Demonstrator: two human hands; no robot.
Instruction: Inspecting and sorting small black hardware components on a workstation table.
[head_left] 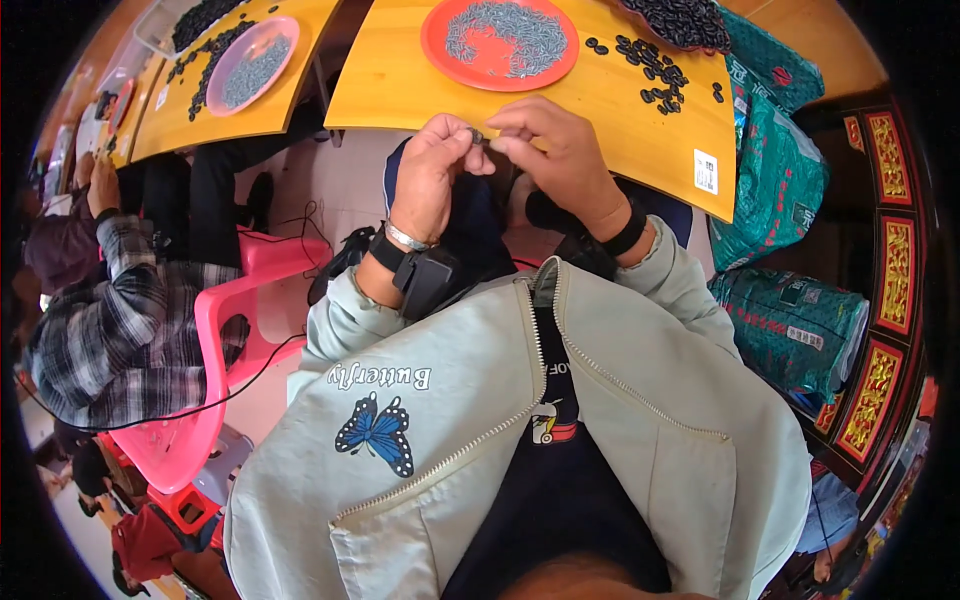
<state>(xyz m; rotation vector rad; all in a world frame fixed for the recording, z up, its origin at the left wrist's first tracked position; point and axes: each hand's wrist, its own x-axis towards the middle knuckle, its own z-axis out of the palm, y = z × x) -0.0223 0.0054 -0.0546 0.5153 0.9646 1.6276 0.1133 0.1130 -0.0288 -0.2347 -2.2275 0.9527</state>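
My left hand (432,175) is raised just in front of the near edge of the yellow table. Its thumb and fingers pinch a small dark part (477,136), much of which the fingertips cover. My right hand (560,150) is close beside it on the right. The thumb and forefinger of that hand are spread a little, with their tips near the small part. Beyond both hands, a round red tray (432,42) of loose grey metal screws (535,38) rests on the table. Several small black parts (660,68) lie scattered to the right of the tray.
A heaped bowl of black parts (685,22) stands at the far right. Green sacks (775,185) crowd the table's right side. At left, a person in a plaid sleeve (130,265) sits on a pink chair (215,330) by another table with a pink bowl (290,48). A black cable (255,365) trails there.
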